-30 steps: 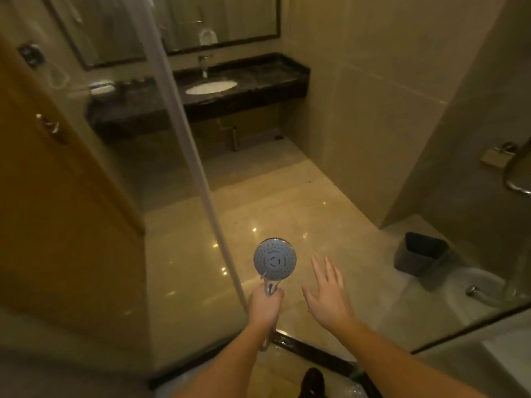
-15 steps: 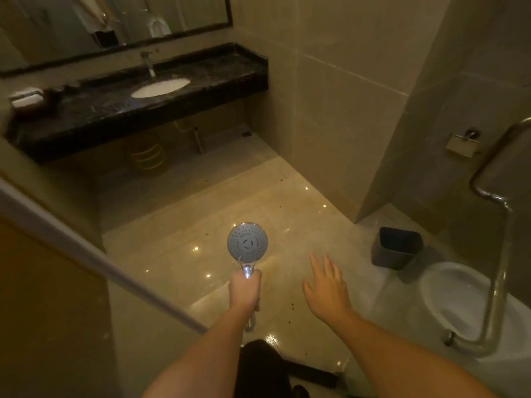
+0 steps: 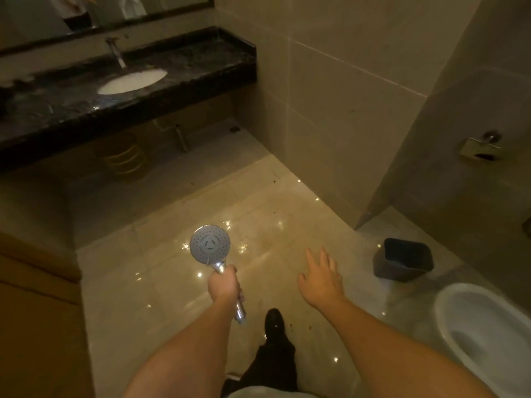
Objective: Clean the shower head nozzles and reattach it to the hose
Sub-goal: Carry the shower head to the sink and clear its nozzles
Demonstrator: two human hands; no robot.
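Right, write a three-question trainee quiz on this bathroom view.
1. True or false: the left hand grips the shower head by its handle.
2. The right hand is: A) holding a cloth, B) open and empty, C) on the faucet.
3. What stands on the floor beside the toilet?

Key: 1 true; 2 B; 3 a dark waste bin.

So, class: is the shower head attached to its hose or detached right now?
Detached. The left hand grips the shower head by its handle, and the handle's lower end sticks out bare below the fist, with no hose on it.
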